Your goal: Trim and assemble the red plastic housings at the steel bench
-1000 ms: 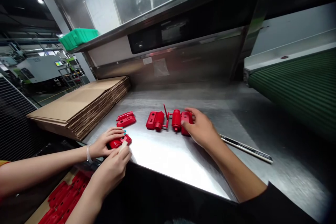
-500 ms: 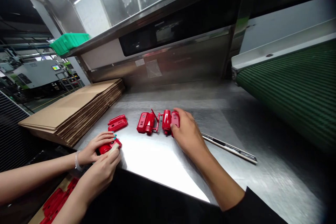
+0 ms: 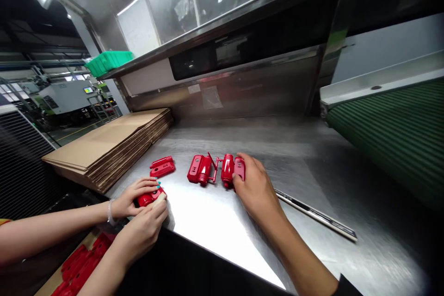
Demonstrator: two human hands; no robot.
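Observation:
My right hand reaches in from the lower right, a dark sleeve at its wrist. Its thumb and fingers grip the right end of a red molded plastic part. Thin red runners join this piece to a second red molded piece on its left. Both rest on the shiny metal table. Where my fingers wrap the far side, the part is hidden. My left hand is out of view.
At left, a co-worker's hands hold a red part and a small pale tool. Nearby are another red part, stacked cardboard, a box of red parts, a metal strip and a green conveyor.
The whole view has shifted, so things appear slightly lower and to the right. My right hand keeps its grip on the red molded part.

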